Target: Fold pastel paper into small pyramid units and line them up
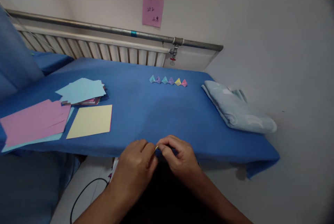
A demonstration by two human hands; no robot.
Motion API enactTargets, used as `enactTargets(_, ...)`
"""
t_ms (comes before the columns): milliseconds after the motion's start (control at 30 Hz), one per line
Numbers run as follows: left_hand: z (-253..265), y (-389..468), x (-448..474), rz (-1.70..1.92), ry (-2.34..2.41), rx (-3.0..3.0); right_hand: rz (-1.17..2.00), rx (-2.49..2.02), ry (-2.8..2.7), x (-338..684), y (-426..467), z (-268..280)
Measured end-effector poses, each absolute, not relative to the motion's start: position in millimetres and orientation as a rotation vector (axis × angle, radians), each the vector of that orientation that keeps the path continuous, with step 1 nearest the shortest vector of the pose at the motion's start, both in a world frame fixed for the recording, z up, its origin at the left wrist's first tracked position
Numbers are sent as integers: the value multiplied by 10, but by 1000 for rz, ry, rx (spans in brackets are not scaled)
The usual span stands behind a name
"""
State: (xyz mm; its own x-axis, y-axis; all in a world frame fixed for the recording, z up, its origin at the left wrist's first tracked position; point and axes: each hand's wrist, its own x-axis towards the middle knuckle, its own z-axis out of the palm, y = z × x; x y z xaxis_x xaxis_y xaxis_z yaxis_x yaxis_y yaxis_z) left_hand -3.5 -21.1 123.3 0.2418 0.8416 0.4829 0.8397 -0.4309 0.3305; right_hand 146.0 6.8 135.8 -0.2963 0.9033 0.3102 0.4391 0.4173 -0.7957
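Close to the front edge of the blue-covered table, my left hand (139,159) and my right hand (180,154) meet. Both are closed on a small piece of yellow paper (157,148); only a thin sliver of it shows between the fingertips, so its shape is hidden. Beyond the hands, a row of small folded paper pieces (171,80) in turquoise, purple, yellow and pink stands on the blue cloth (130,109). To the left lies a square sheet of pale yellow paper (90,122) with a pink edge showing beneath it.
Pink sheets (36,121) and a stack topped with light blue paper (82,91) lie at the left. A folded light blue blanket (237,109) rests at the right. Behind the table run a radiator (104,50) and a pipe (109,29); a pink note (152,11) hangs above.
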Motion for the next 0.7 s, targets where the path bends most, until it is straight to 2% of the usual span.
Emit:
enactTargets(167,1209,-217,-36,940,1664,2487,722,-1147,-1925,1452,69,1338)
enactTargets(433,1204,-225,-26,921,1681,2541,1026,-1200,-1779,1461,107,1324)
enactTargets(700,1193,-227,-34,896,1674,2573,1021,-1216,-1799,1456,113,1308)
